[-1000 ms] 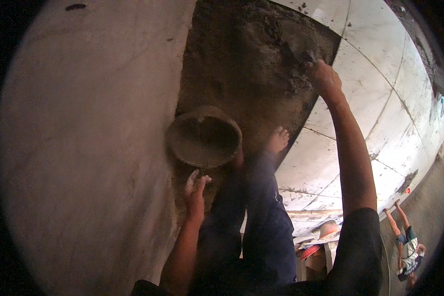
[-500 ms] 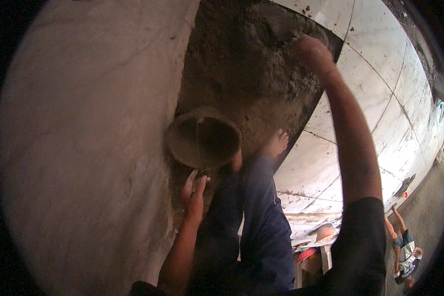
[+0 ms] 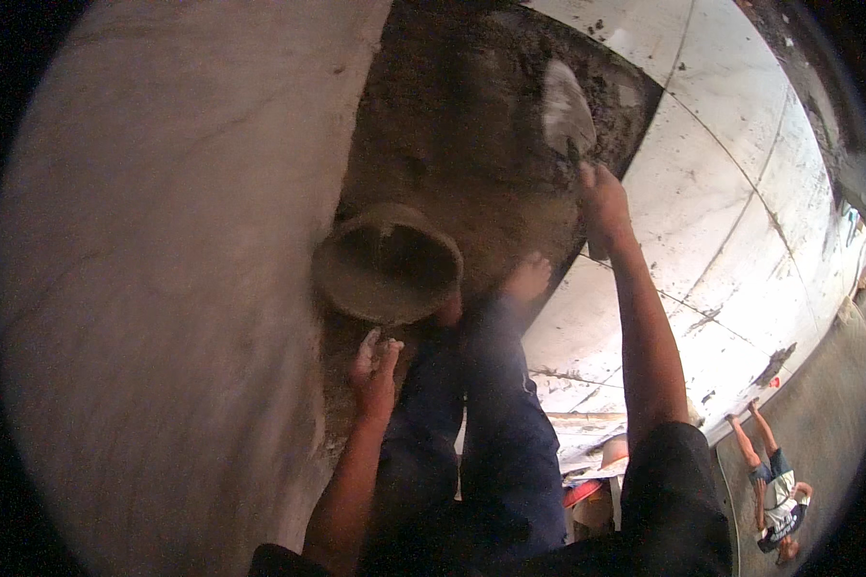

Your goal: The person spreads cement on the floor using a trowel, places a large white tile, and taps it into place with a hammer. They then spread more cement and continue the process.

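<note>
My right hand [image 3: 604, 202] is closed round the handle of a trowel [image 3: 568, 108]. Its pale, leaf-shaped blade points away from me over the dark, damp mortar bed [image 3: 471, 106], near the tiled edge. A round grey bucket [image 3: 356, 252], coated with mortar, stands on the bed by the left wall; its inside lies in shadow. Just below its near rim is my left hand [image 3: 377, 375], fingers raised and apart, dusted with grey. The fingertips look close to the rim; whether they touch it I cannot tell.
A pale smooth wall [image 3: 183, 240] fills the left. Smeared white tiles [image 3: 712, 192] cover the right side, with dark joints. My bare foot [image 3: 527, 277] stands on the mortar bed. Another person [image 3: 779, 495] is far off at lower right. Near my right elbow lies a hard hat [image 3: 614, 452].
My right hand has drawn back toward me from the far corner, and the trowel blade now shows. My left hand stays below the bucket rim. The whole view has shifted slightly.
</note>
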The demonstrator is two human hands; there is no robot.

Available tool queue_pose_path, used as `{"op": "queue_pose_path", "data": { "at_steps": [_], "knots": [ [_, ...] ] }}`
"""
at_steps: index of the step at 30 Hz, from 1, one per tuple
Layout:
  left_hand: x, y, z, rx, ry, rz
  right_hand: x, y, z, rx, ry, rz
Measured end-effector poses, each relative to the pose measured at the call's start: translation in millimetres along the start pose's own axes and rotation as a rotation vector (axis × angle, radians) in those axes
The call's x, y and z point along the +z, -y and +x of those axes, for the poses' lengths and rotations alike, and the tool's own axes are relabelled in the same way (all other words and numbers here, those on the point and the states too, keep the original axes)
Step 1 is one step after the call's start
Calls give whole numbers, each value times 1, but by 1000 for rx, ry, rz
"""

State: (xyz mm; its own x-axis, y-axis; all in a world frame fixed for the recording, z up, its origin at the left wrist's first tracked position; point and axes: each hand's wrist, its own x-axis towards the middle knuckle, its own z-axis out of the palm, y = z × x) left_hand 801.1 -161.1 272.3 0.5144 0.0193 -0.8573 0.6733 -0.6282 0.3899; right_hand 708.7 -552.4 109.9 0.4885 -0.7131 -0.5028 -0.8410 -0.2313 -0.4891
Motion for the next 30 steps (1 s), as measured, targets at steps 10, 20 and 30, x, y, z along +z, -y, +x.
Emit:
{"op": "queue_pose_path", "data": {
  "at_steps": [10,20,30],
  "knots": [
    [-5,11,8,23,-76,195,-12,97,116,-205,65,-513],
    [0,12,8,174,-24,220,-81,-46,47,452,121,-199],
    [7,-11,-4,130,60,350,60,44,51,-20,420,6]
  ]
}}
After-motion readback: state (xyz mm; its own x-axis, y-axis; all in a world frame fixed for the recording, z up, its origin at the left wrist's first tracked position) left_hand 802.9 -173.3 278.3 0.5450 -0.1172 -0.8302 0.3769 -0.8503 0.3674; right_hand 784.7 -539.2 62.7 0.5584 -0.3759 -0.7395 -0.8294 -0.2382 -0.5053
